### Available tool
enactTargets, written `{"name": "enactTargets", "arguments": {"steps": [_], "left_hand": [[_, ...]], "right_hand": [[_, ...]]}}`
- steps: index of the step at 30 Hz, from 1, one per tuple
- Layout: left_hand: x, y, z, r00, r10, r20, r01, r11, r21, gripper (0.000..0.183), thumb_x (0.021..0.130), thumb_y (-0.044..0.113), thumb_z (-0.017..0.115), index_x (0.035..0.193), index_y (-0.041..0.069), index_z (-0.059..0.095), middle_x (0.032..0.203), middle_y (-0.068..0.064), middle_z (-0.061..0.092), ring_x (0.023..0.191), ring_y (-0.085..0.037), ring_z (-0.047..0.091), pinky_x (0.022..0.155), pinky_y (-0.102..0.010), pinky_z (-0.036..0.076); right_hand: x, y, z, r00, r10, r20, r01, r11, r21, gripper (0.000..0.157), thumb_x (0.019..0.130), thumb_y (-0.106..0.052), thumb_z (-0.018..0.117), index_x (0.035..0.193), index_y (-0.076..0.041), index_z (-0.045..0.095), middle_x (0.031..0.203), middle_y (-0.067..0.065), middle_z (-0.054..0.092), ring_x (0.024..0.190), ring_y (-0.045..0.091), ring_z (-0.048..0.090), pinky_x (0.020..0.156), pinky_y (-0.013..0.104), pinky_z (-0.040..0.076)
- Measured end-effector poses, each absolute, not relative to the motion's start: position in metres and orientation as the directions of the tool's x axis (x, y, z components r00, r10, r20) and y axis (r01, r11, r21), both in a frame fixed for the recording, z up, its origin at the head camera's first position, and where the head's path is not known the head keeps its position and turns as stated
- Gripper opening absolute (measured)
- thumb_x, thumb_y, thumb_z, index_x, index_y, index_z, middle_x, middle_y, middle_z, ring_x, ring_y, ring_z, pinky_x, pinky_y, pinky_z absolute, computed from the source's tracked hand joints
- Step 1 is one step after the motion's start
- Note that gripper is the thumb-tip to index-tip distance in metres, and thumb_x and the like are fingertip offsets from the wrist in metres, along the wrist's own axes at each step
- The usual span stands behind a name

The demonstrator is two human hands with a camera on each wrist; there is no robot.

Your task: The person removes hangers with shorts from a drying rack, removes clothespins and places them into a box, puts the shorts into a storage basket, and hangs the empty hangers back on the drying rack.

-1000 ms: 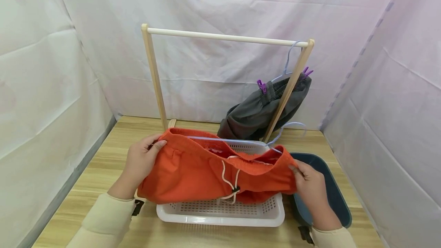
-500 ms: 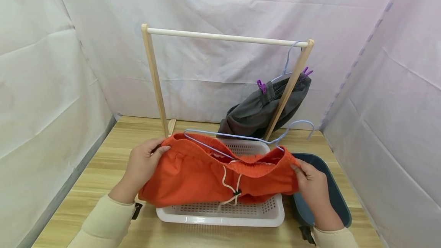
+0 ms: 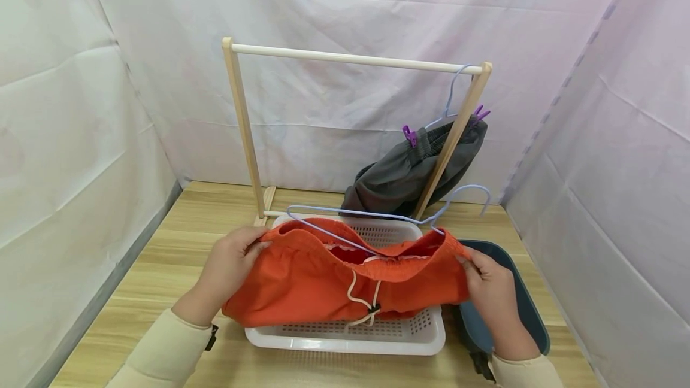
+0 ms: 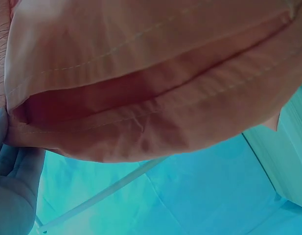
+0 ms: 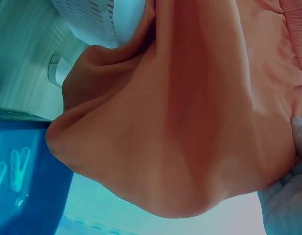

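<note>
The orange garment (image 3: 302,292) was held stretched sideways, opening upward, over the white basket (image 3: 345,345); whether the basket was touched by the cloth could not be determined. The left end of the waistband was pinched between thumb and fingers by the left hand (image 3: 229,262), and the right end was likewise pinched by the right hand (image 3: 493,283). A pale drawstring (image 3: 350,286), fitted with a black toggle (image 3: 374,309), was seen at the front. A blue hanger (image 3: 366,215) was observed lying tilted across the opening, its lower bar partly hidden inside and its hook pointed to the right. To the right, a dark blue tray (image 3: 520,292) was noted on the wood-grain table (image 3: 156,256); pegs (image 5: 19,169) were visible in it from the right wrist. Behind, a grey garment (image 3: 388,175), clipped with purple pegs (image 3: 411,135), was suspended by a second hanger (image 3: 450,91) at the right end of the rack (image 3: 350,58)
</note>
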State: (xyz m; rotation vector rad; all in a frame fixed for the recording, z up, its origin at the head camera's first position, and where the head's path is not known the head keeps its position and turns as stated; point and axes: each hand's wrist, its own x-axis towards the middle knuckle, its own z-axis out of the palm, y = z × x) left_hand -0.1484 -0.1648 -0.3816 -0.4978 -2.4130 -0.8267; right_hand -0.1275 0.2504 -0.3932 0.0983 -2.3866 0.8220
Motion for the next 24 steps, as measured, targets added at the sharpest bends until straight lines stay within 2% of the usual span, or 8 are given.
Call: {"name": "enactTargets", "arguments": {"steps": [5, 7, 9, 11, 14, 15, 24], "left_hand": [[-0.149, -0.164, -0.386, -0.758, 0.207, 0.619, 0.528, 0.751, 0.396, 0.030, 0.068, -0.008, 0.079, 0.097, -0.001, 0.073, 0.091, -0.012, 0.070, 0.085, -0.030, 0.066, 0.076, -0.044, 0.056], [-0.149, -0.163, -0.387, -0.750, 0.219, 0.624, 0.536, 0.754, 0.379, 0.030, 0.068, -0.007, 0.080, 0.097, 0.000, 0.073, 0.090, -0.012, 0.070, 0.084, -0.029, 0.066, 0.076, -0.044, 0.056], [-0.148, -0.162, -0.387, -0.743, 0.231, 0.628, 0.544, 0.754, 0.367, 0.031, 0.068, -0.007, 0.080, 0.097, 0.000, 0.073, 0.090, -0.011, 0.070, 0.084, -0.029, 0.066, 0.075, -0.043, 0.056], [-0.147, -0.162, -0.388, -0.731, 0.246, 0.636, 0.555, 0.756, 0.346, 0.032, 0.068, -0.007, 0.080, 0.098, 0.000, 0.073, 0.090, -0.011, 0.070, 0.083, -0.028, 0.066, 0.074, -0.042, 0.057], [-0.146, -0.161, -0.389, -0.713, 0.268, 0.648, 0.574, 0.754, 0.320, 0.033, 0.068, -0.006, 0.080, 0.099, 0.000, 0.072, 0.090, -0.010, 0.071, 0.082, -0.026, 0.067, 0.073, -0.041, 0.057], [-0.147, -0.161, -0.389, -0.709, 0.276, 0.649, 0.580, 0.752, 0.313, 0.033, 0.068, -0.006, 0.081, 0.099, 0.001, 0.072, 0.090, -0.009, 0.071, 0.083, -0.025, 0.067, 0.073, -0.040, 0.057], [-0.146, -0.154, -0.393, -0.640, 0.341, 0.689, 0.653, 0.714, 0.253, 0.031, 0.066, -0.003, 0.083, 0.094, 0.003, 0.072, 0.087, -0.007, 0.070, 0.082, -0.023, 0.067, 0.073, -0.037, 0.057]], "right_hand": [[-0.128, 0.250, -0.393, -0.826, 0.113, 0.552, -0.246, 0.809, -0.534, 0.021, 0.080, 0.002, 0.073, 0.101, 0.001, 0.074, 0.096, 0.018, 0.072, 0.086, 0.034, 0.068, 0.074, -0.007, 0.029], [-0.128, 0.250, -0.392, -0.830, 0.112, 0.547, -0.238, 0.815, -0.528, 0.021, 0.080, 0.001, 0.073, 0.101, 0.000, 0.074, 0.096, 0.017, 0.072, 0.087, 0.034, 0.068, 0.074, -0.006, 0.032], [-0.128, 0.249, -0.391, -0.831, 0.107, 0.546, -0.235, 0.822, -0.519, 0.021, 0.080, 0.001, 0.073, 0.101, 0.000, 0.074, 0.096, 0.017, 0.072, 0.087, 0.033, 0.068, 0.073, 0.004, 0.046], [-0.129, 0.249, -0.390, -0.832, 0.101, 0.545, -0.233, 0.829, -0.509, 0.021, 0.081, 0.000, 0.073, 0.101, 0.000, 0.074, 0.096, 0.016, 0.072, 0.086, 0.033, 0.068, 0.072, 0.021, 0.055], [-0.128, 0.247, -0.388, -0.830, 0.090, 0.550, -0.242, 0.831, -0.500, 0.021, 0.081, 0.001, 0.073, 0.102, 0.000, 0.074, 0.096, 0.017, 0.072, 0.086, 0.033, 0.068, 0.069, 0.047, 0.056], [-0.128, 0.247, -0.387, -0.829, 0.085, 0.553, -0.247, 0.831, -0.499, 0.021, 0.081, 0.001, 0.073, 0.102, 0.000, 0.074, 0.096, 0.017, 0.072, 0.086, 0.034, 0.068, 0.069, 0.049, 0.056], [-0.129, 0.244, -0.384, -0.840, 0.060, 0.539, -0.261, 0.826, -0.500, 0.022, 0.081, 0.002, 0.072, 0.104, 0.003, 0.072, 0.096, 0.021, 0.071, 0.086, 0.038, 0.067, 0.071, 0.053, 0.055]]}}
